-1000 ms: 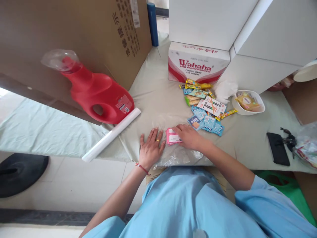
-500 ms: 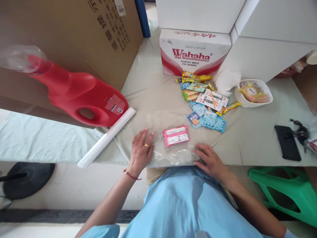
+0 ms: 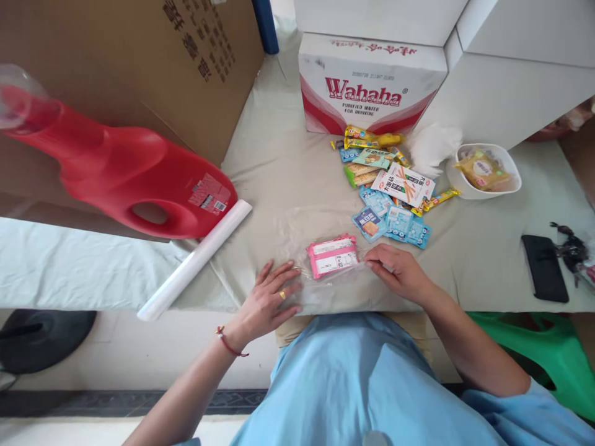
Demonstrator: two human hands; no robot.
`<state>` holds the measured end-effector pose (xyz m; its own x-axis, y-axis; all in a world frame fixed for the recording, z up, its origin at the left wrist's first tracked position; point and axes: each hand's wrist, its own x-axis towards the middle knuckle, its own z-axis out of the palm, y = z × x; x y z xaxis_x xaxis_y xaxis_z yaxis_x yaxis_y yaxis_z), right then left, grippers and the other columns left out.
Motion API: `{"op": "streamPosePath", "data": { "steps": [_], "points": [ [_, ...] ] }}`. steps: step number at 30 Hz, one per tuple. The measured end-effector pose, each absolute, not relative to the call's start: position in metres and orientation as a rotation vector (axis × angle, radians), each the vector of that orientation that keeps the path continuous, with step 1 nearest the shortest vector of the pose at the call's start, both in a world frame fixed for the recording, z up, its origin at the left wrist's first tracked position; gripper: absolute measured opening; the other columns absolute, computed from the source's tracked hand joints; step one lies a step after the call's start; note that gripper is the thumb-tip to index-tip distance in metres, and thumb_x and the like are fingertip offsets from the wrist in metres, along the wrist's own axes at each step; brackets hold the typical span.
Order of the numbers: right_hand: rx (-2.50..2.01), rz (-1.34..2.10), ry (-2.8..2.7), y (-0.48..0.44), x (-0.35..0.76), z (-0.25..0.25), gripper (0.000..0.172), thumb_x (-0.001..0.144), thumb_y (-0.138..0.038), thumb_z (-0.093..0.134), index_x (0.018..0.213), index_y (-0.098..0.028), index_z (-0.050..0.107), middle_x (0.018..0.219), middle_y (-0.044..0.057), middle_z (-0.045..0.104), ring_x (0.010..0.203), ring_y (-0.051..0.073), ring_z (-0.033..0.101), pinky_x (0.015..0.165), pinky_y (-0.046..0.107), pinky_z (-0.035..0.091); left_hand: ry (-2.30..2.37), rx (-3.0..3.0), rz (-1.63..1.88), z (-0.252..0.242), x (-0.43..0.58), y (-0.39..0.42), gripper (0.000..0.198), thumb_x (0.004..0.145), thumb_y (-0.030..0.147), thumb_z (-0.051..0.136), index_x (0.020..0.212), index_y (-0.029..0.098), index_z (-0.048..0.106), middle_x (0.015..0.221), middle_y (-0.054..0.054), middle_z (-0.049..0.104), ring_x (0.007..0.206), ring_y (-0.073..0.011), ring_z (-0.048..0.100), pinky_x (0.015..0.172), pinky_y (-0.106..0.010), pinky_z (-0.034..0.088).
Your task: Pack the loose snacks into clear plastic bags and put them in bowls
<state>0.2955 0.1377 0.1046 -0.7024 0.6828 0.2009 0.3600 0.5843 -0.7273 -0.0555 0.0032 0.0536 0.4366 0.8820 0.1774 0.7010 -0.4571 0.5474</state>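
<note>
A pink-and-white snack packet (image 3: 333, 256) lies on a sheet of clear plastic film (image 3: 292, 224) near the table's front edge. My left hand (image 3: 271, 295) rests with fingers spread on the film, left of the packet and slightly nearer me. To the packet's right, my right hand (image 3: 396, 271) has thumb and forefinger pinched on the film's near right part, which looks drawn over towards the packet. How far the film covers the packet is hard to see. A white roll of film (image 3: 198, 260) lies to the left of my left hand.
A red jug (image 3: 153, 179) leans by a brown carton (image 3: 139, 62) on the left. Several snack packs (image 3: 395, 186) lie before a Wahaha box (image 3: 367, 87). A white bowl (image 3: 509, 162) with packets and a black phone (image 3: 545, 268) are on the right.
My right hand has moved up and pinched the film, folding its near edge towards the packet. My left hand has shifted slightly nearer me and to the right. The view has shifted a little.
</note>
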Motion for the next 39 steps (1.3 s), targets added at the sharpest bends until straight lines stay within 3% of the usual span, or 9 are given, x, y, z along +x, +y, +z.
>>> {"op": "streamPosePath", "data": {
  "steps": [3, 8, 11, 17, 21, 24, 29, 35, 39],
  "points": [
    [-0.919, 1.001, -2.364, 0.149, 0.291, 0.105, 0.020, 0.105, -0.027, 0.054, 0.106, -0.021, 0.073, 0.088, 0.004, 0.073, 0.079, 0.017, 0.067, 0.074, 0.028, 0.052, 1.435, 2.137, 0.825, 0.047, -0.046, 0.006, 0.014, 0.101, 0.023, 0.058, 0.106, 0.026, 0.071, 0.120, -0.006, 0.079, 0.132, -0.0229, 0.066, 0.126, -0.052, 0.037],
    [-1.113, 1.177, -2.293, 0.168, 0.285, 0.093, 0.029, 0.103, -0.040, 0.054, 0.098, -0.020, 0.074, 0.080, 0.001, 0.071, 0.073, 0.017, 0.065, 0.069, 0.027, 0.047, 1.792, 1.703, 1.034, 0.048, -0.036, 0.026, 0.023, 0.104, 0.035, 0.050, 0.092, 0.024, 0.066, 0.107, -0.007, 0.079, 0.114, -0.0221, 0.072, 0.117, -0.050, 0.048],
    [-1.297, 1.178, -2.327, 0.178, 0.280, 0.082, 0.033, 0.102, -0.042, 0.052, 0.096, -0.019, 0.074, 0.078, 0.002, 0.071, 0.071, 0.018, 0.064, 0.066, 0.026, 0.044, 2.026, 1.601, 1.052, 0.048, -0.030, 0.042, 0.031, 0.103, 0.040, 0.048, 0.079, 0.024, 0.060, 0.098, -0.009, 0.077, 0.107, -0.0250, 0.070, 0.103, -0.046, 0.054],
    [-1.528, 0.548, -2.594, 0.177, 0.268, 0.087, 0.027, 0.101, -0.029, 0.052, 0.101, -0.018, 0.076, 0.104, 0.014, 0.074, 0.093, 0.027, 0.063, 0.076, 0.034, 0.046, 2.273, 1.584, 0.975, 0.041, -0.021, 0.057, 0.032, 0.101, 0.037, 0.049, 0.073, 0.025, 0.058, 0.080, -0.007, 0.070, 0.091, -0.0269, 0.064, 0.088, -0.043, 0.049],
    [-1.120, 0.404, -2.485, 0.162, 0.246, 0.100, 0.030, 0.106, -0.028, 0.047, 0.112, -0.019, 0.076, 0.110, 0.015, 0.070, 0.102, 0.028, 0.058, 0.091, 0.041, 0.047, 2.312, 1.503, 0.991, 0.040, -0.023, 0.060, 0.036, 0.101, 0.040, 0.048, 0.069, 0.026, 0.052, 0.074, -0.006, 0.064, 0.084, -0.0261, 0.060, 0.084, -0.042, 0.048],
    [-0.767, 0.546, -2.648, 0.154, 0.221, 0.098, 0.028, 0.106, -0.025, 0.049, 0.116, -0.021, 0.075, 0.116, 0.013, 0.068, 0.100, 0.025, 0.054, 0.091, 0.039, 0.045, 2.356, 1.400, 1.089, 0.046, -0.026, 0.057, 0.030, 0.102, 0.039, 0.048, 0.078, 0.024, 0.058, 0.083, -0.008, 0.065, 0.091, -0.0268, 0.062, 0.089, -0.043, 0.049],
    [-0.767, 0.571, -2.778, 0.152, 0.195, 0.082, 0.028, 0.105, -0.023, 0.051, 0.117, -0.020, 0.076, 0.115, 0.013, 0.068, 0.097, 0.025, 0.052, 0.087, 0.038, 0.044, 2.420, 1.680, 1.327, 0.069, -0.005, 0.028, 0.017, 0.099, 0.028, 0.056, 0.108, 0.021, 0.068, 0.113, -0.015, 0.069, 0.120, -0.0320, 0.059, 0.111, -0.053, 0.038],
    [-0.744, 0.871, -2.628, 0.171, 0.203, 0.079, 0.032, 0.103, -0.017, 0.050, 0.125, -0.019, 0.073, 0.115, 0.011, 0.071, 0.105, 0.023, 0.062, 0.094, 0.037, 0.049, 1.979, 2.269, 0.795, 0.074, 0.045, 0.032, 0.048, 0.099, 0.014, 0.049, 0.143, 0.027, 0.062, 0.126, -0.007, 0.077, 0.113, -0.0265, 0.067, 0.091, -0.042, 0.043],
    [-1.026, 0.745, -2.588, 0.212, 0.198, 0.086, 0.041, 0.102, -0.016, 0.047, 0.139, -0.013, 0.064, 0.129, 0.015, 0.069, 0.120, 0.027, 0.061, 0.107, 0.041, 0.047, 1.979, 2.203, 0.577, 0.064, 0.051, 0.052, 0.045, 0.100, 0.017, 0.047, 0.140, 0.027, 0.066, 0.140, -0.008, 0.072, 0.113, -0.0292, 0.064, 0.087, -0.045, 0.044]
  ]
}}
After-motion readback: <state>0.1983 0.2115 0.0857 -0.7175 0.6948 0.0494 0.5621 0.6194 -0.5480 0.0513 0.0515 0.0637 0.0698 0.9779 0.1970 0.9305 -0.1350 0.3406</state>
